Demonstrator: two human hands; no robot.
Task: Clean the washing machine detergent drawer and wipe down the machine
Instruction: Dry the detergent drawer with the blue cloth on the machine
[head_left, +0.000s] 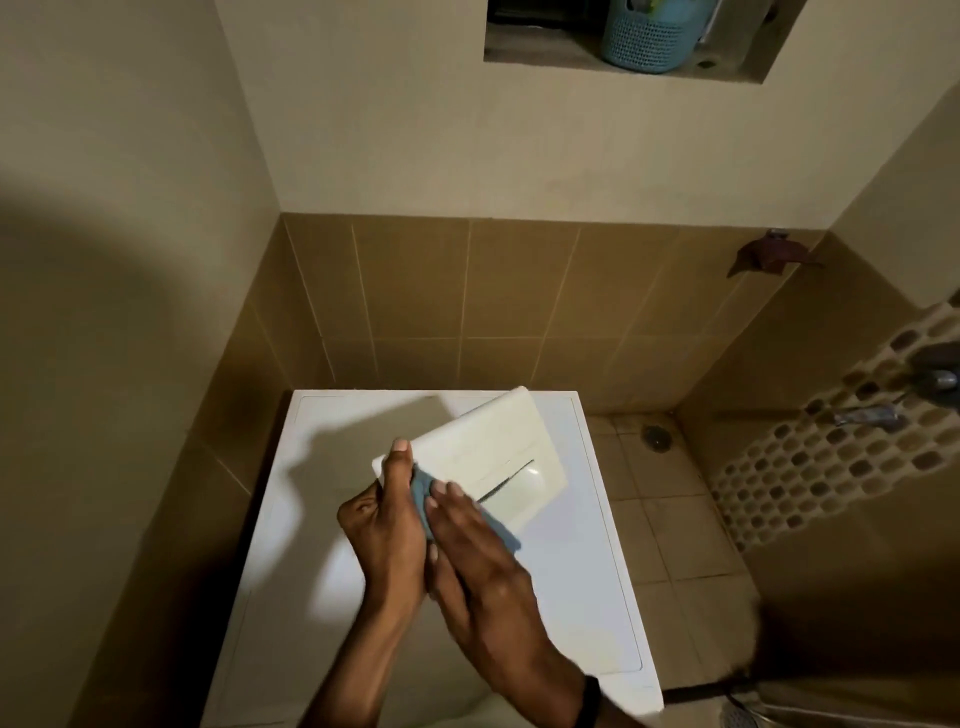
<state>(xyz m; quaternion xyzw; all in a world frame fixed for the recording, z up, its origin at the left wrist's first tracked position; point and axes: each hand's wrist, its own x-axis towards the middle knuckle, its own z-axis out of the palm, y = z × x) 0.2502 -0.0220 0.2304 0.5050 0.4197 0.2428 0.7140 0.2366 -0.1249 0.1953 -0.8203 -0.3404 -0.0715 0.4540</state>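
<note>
The white detergent drawer is held tilted above the washing machine's white top, its front panel facing me. My left hand grips the drawer's lower left corner, thumb up along its edge. A blue cloth lies against the panel's lower edge. My right hand presses the cloth onto the drawer with straight fingers. Most of the cloth is hidden under that hand.
Tan tiled walls close in behind and to the left of the machine. A wet tiled floor with a drain lies to the right, below a tap. A blue basket sits in a wall niche overhead.
</note>
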